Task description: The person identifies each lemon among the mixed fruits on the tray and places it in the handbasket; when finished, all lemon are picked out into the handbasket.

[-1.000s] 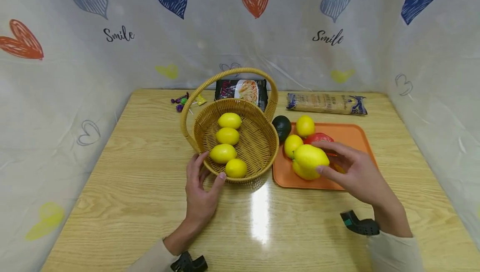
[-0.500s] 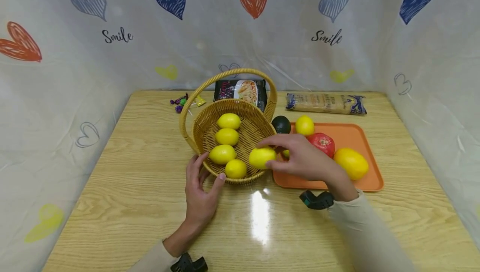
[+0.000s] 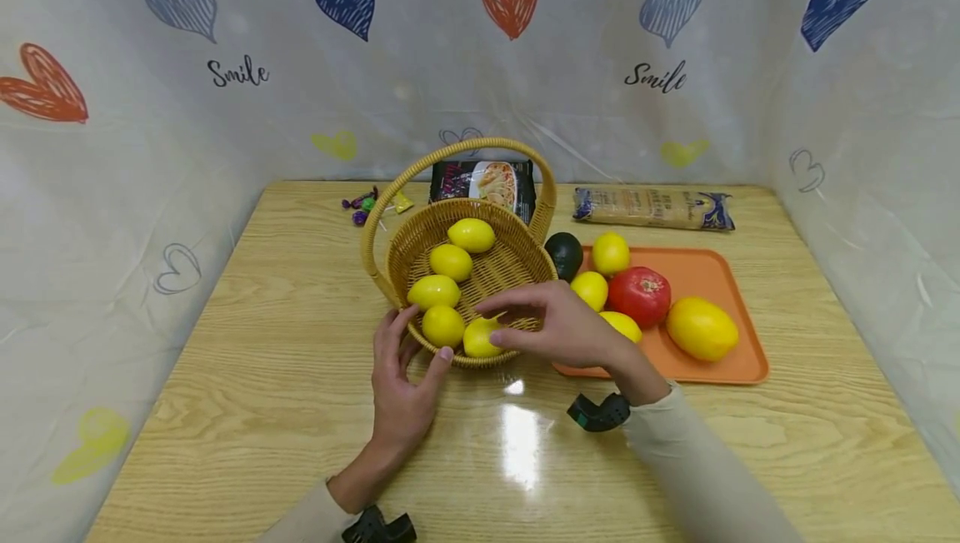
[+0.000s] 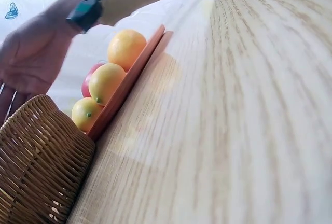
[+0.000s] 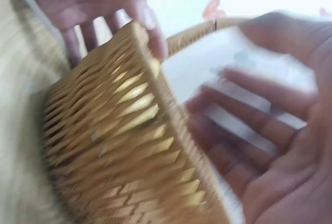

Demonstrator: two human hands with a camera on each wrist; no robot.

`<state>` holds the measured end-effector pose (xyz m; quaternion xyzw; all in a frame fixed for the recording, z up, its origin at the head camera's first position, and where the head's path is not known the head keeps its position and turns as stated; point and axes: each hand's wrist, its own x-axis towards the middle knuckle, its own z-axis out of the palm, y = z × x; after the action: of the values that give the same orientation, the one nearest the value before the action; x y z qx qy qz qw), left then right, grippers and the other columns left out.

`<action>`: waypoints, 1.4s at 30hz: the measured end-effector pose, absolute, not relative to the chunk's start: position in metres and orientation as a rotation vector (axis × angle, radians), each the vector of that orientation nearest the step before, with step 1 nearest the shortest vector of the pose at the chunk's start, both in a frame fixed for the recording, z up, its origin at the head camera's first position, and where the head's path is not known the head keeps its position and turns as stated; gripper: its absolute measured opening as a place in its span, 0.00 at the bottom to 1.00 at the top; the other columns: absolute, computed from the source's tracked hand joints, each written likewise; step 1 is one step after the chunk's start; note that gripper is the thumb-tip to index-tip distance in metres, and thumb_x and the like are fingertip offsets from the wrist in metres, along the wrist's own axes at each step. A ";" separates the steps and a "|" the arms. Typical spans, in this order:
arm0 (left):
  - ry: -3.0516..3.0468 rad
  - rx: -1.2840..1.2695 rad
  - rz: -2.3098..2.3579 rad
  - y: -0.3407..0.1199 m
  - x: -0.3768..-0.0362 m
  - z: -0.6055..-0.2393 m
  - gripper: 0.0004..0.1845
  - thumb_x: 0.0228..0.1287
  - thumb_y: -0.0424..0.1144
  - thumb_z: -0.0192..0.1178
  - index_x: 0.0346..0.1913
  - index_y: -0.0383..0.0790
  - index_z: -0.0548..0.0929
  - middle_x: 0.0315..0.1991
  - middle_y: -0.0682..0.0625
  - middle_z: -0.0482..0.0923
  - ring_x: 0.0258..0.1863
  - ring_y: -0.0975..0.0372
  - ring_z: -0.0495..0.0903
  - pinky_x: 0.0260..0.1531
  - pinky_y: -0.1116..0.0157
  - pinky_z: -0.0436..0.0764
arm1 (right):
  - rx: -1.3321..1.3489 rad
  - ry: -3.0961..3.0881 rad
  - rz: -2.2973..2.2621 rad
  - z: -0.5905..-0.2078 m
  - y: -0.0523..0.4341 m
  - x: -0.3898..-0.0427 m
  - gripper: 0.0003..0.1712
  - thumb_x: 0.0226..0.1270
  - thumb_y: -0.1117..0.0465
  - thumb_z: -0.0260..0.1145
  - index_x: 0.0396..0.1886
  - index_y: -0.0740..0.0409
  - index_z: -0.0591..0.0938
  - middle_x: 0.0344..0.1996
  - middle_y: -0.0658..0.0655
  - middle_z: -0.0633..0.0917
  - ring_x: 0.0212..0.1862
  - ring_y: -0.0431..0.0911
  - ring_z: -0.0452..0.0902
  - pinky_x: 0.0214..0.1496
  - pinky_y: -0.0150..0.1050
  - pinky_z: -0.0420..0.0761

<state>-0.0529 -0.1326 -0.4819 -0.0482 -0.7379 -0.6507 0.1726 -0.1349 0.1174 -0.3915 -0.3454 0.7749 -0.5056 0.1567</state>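
A wicker basket (image 3: 517, 251) with a tall arched handle stands mid-table, several yellow lemons (image 3: 451, 263) inside along its left and front. My left hand (image 3: 402, 406) holds the basket's near-left rim, fingertips and thumb at the edge. Over the basket's front right, my right hand (image 3: 562, 326) has its fingers and thumb spread, close to the frontmost lemon (image 3: 482, 337). In the right wrist view my right palm (image 5: 290, 156) shows nothing in it, though the picture is blurred. The left wrist view catches the basket's outer wall (image 4: 41, 156).
Right of the basket, an orange tray (image 3: 705, 272) bears several yellow fruits, including a large one (image 3: 702, 329), and a red pomegranate (image 3: 640, 296). A dark green avocado (image 3: 564, 255) lies at its corner. Behind are a noodle packet (image 3: 655, 207), a black food pack (image 3: 495, 185) and wrapped candies (image 3: 365, 203).
My right hand has carried a lemon from the tray to the basket and let go of it. The lemons inside have shifted, the nearer ones leftward. My left hand stays at the rim.
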 end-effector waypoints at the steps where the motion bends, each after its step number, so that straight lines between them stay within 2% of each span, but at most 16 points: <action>1: -2.095 -0.132 -1.847 -0.132 -0.053 -0.482 0.39 0.71 0.29 0.71 0.82 0.40 0.70 0.84 0.33 0.51 0.78 0.40 0.69 0.76 0.69 0.75 | -0.971 2.152 -1.548 -0.395 0.123 -0.134 0.22 0.77 0.58 0.75 0.67 0.54 0.88 0.63 0.53 0.90 0.64 0.48 0.87 0.68 0.48 0.87; 4: -2.103 -0.119 -1.848 -0.132 -0.052 -0.481 0.39 0.71 0.29 0.71 0.82 0.41 0.70 0.85 0.34 0.50 0.78 0.40 0.70 0.76 0.70 0.75 | -0.920 1.959 -1.818 -0.405 0.142 -0.130 0.23 0.76 0.65 0.74 0.68 0.63 0.86 0.64 0.58 0.89 0.67 0.51 0.86 0.72 0.54 0.84; 8: -2.107 -0.112 -1.844 -0.133 -0.051 -0.480 0.39 0.71 0.28 0.70 0.82 0.41 0.70 0.86 0.35 0.49 0.77 0.40 0.71 0.75 0.71 0.75 | -0.906 1.811 -2.052 -0.420 0.171 -0.125 0.25 0.77 0.69 0.71 0.68 0.76 0.81 0.65 0.58 0.89 0.68 0.50 0.86 0.72 0.52 0.84; 12: -2.102 -0.114 -1.846 -0.132 -0.051 -0.480 0.38 0.71 0.28 0.70 0.82 0.41 0.70 0.86 0.34 0.49 0.77 0.40 0.72 0.74 0.71 0.75 | -0.883 1.783 -2.153 -0.431 0.197 -0.119 0.25 0.77 0.71 0.69 0.68 0.80 0.79 0.65 0.58 0.89 0.66 0.50 0.87 0.70 0.48 0.85; 18: -2.099 -0.114 -1.855 -0.132 -0.051 -0.481 0.38 0.71 0.29 0.70 0.82 0.39 0.70 0.86 0.36 0.50 0.77 0.40 0.71 0.75 0.71 0.75 | -0.847 1.954 -2.205 -0.438 0.235 -0.113 0.24 0.75 0.79 0.64 0.68 0.83 0.77 0.64 0.60 0.89 0.66 0.50 0.87 0.69 0.43 0.86; 22: -2.099 -0.123 -1.850 -0.132 -0.052 -0.481 0.38 0.71 0.29 0.70 0.82 0.37 0.69 0.85 0.37 0.51 0.77 0.41 0.71 0.75 0.70 0.75 | -0.711 2.127 -2.129 -0.436 0.254 -0.105 0.26 0.72 0.83 0.65 0.69 0.80 0.78 0.64 0.57 0.89 0.66 0.47 0.86 0.68 0.38 0.86; 25: -2.098 -0.127 -1.845 -0.132 -0.053 -0.481 0.38 0.71 0.29 0.70 0.81 0.36 0.69 0.85 0.35 0.51 0.77 0.41 0.72 0.75 0.70 0.75 | -0.649 2.244 -2.024 -0.436 0.260 -0.100 0.27 0.70 0.83 0.68 0.69 0.78 0.80 0.65 0.58 0.89 0.66 0.45 0.85 0.67 0.35 0.86; 28: -2.094 -0.126 -1.846 -0.132 -0.053 -0.481 0.38 0.71 0.29 0.71 0.81 0.36 0.69 0.85 0.35 0.52 0.76 0.41 0.72 0.75 0.70 0.76 | -0.592 2.427 -1.842 -0.439 0.260 -0.097 0.27 0.70 0.77 0.74 0.68 0.68 0.85 0.64 0.56 0.89 0.66 0.41 0.82 0.66 0.28 0.83; 32: -2.090 -0.122 -1.845 -0.132 -0.053 -0.481 0.38 0.71 0.29 0.71 0.81 0.36 0.70 0.84 0.36 0.52 0.76 0.41 0.72 0.75 0.70 0.76 | -0.547 2.628 -1.585 -0.444 0.254 -0.094 0.26 0.69 0.67 0.80 0.66 0.50 0.90 0.63 0.49 0.90 0.67 0.34 0.78 0.68 0.20 0.74; 36: -2.088 -0.118 -1.845 -0.132 -0.053 -0.481 0.38 0.71 0.29 0.71 0.81 0.36 0.70 0.84 0.37 0.53 0.76 0.42 0.73 0.75 0.69 0.76 | -0.577 2.675 -1.442 -0.451 0.248 -0.094 0.28 0.68 0.61 0.82 0.67 0.42 0.89 0.62 0.46 0.91 0.70 0.30 0.76 0.73 0.16 0.66; 40: -2.088 -0.124 -1.839 -0.132 -0.053 -0.482 0.38 0.71 0.29 0.71 0.81 0.37 0.70 0.84 0.36 0.53 0.76 0.42 0.72 0.75 0.69 0.76 | -0.556 2.620 -1.432 -0.455 0.246 -0.094 0.28 0.71 0.60 0.80 0.69 0.41 0.87 0.65 0.49 0.89 0.65 0.29 0.80 0.70 0.19 0.74; 42: -2.090 -0.128 -1.837 -0.132 -0.053 -0.482 0.38 0.71 0.29 0.70 0.81 0.37 0.70 0.84 0.35 0.53 0.76 0.42 0.72 0.75 0.69 0.75 | -0.552 2.576 -1.475 -0.453 0.246 -0.095 0.27 0.73 0.62 0.78 0.69 0.44 0.87 0.66 0.51 0.88 0.62 0.30 0.83 0.65 0.22 0.81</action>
<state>-0.0527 -0.1320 -0.4816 -0.0453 -0.7385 -0.6491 0.1768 -0.0949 0.2460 -0.4526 -0.1827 0.8516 -0.4875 0.0614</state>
